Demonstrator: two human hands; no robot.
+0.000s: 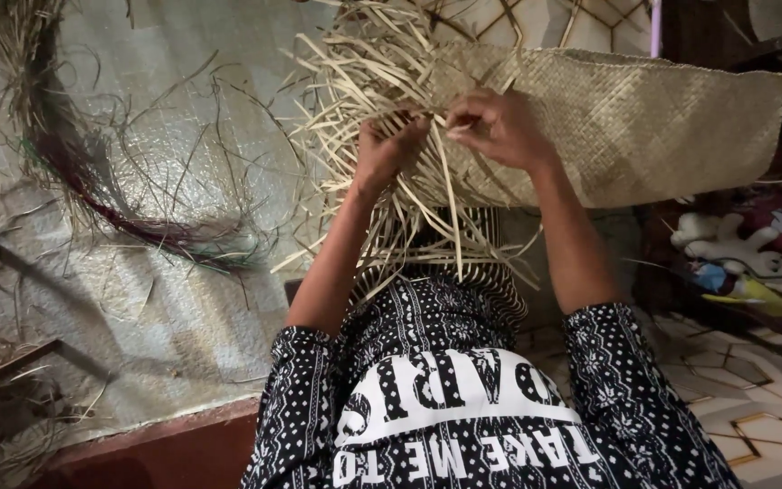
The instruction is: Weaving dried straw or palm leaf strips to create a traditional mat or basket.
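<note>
A half-woven straw mat (644, 127) lies across my lap, its finished part reaching to the right and its loose pale strips (364, 81) fanning out to the left. My left hand (384, 149) grips a bunch of the loose strips at the unwoven edge. My right hand (497, 127) rests on the mat right beside it, fingers pinched on a strip at the weave's edge. Several strips hang down over my black and white patterned clothing (445, 380).
A grey woven sheet (138, 299) covers the floor on the left, with a bundle of loose dried and coloured fibres (92, 190) lying on it. Patterned floor tiles (753, 398) show at the right, with a colourful cloth (753, 244) above them.
</note>
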